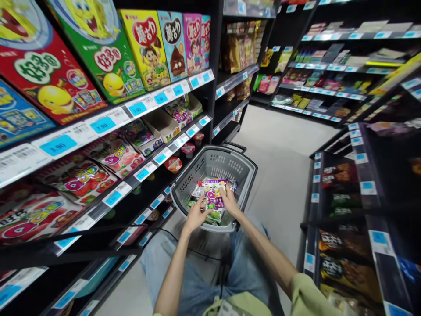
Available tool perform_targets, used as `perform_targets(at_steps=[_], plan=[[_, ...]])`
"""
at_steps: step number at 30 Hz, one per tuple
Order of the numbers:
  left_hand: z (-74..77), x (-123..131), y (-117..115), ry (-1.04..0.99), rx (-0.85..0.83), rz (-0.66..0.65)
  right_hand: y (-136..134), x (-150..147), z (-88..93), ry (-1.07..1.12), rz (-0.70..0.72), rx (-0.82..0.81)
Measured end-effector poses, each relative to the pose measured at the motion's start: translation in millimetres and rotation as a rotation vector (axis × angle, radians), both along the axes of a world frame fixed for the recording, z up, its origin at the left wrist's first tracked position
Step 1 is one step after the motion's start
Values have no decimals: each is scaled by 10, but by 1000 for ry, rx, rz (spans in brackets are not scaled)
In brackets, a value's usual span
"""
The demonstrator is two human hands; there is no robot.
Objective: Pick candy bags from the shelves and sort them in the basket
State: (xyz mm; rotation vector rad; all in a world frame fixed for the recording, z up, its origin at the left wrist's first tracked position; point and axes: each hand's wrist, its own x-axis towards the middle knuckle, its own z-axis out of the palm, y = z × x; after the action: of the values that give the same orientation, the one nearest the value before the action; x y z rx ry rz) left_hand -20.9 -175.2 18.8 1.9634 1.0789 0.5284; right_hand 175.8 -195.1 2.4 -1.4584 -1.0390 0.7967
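Both my hands reach into a grey plastic shopping basket point(226, 159) on the floor in front of my knees. Between them is a purple and white bag of gummy candy point(215, 193), its printed front facing up. My right hand point(229, 202) grips the bag's right side, thumb on top. At its lower left edge, my left hand point(198, 214) pinches the bag between thumb and fingers. Under the bag lie several other candy packets point(197, 189), partly covered, with green packaging point(215, 217) showing below.
On the left, a shelf carries boxed snacks point(148, 50) above trays of gummy candy bags point(85, 180) and jelly cups point(173, 164). Another shelf point(362, 184) with snack bags runs along the right. Pale floor point(276, 145) stretches between them toward stocked shelves at the back.
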Motion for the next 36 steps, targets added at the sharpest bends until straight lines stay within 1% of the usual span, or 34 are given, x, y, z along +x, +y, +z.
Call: perform_targets(at_steps=[5, 8, 11, 13, 16, 18, 20, 23, 25, 27, 29, 32, 34, 36], plan=[[-40, -38, -228, 63, 39, 93, -144, -43, -110, 54, 45, -58], [-55, -43, -349, 153, 77, 150, -214, -67, -180, 85, 99, -82], [-41, -39, -448, 250, 134, 181, -252, -96, -207, 91, 147, -90], [-24, -34, -477, 299, 172, 173, -243, -118, -204, 79, 187, -109], [8, -24, -450, 350, 216, 114, -182, -152, -188, 22, 244, -143], [52, -20, -398, 373, 242, 55, -130, -168, -180, -27, 228, -147], [135, -20, -327, 388, 265, -7, -85, -179, -176, -75, 174, -115], [359, -20, -170, 405, 298, -62, -44, -189, -173, -173, 113, -38], [576, 5, -8, 414, 324, -49, -28, -190, -173, -245, 93, -20], [833, 79, 216, 414, 364, 8, -16, -188, -179, -292, 78, -27], [1106, 217, 501, 391, 431, 91, -8, -187, -189, -326, 68, -41], [1501, 514, 1012, 359, 547, 196, -7, -195, -200, -377, 79, -52], [1741, 710, 1369, 349, 617, 228, -16, -205, -196, -395, 115, -50], [1952, 846, 1707, 354, 678, 234, -31, -212, -187, -396, 128, -58]])
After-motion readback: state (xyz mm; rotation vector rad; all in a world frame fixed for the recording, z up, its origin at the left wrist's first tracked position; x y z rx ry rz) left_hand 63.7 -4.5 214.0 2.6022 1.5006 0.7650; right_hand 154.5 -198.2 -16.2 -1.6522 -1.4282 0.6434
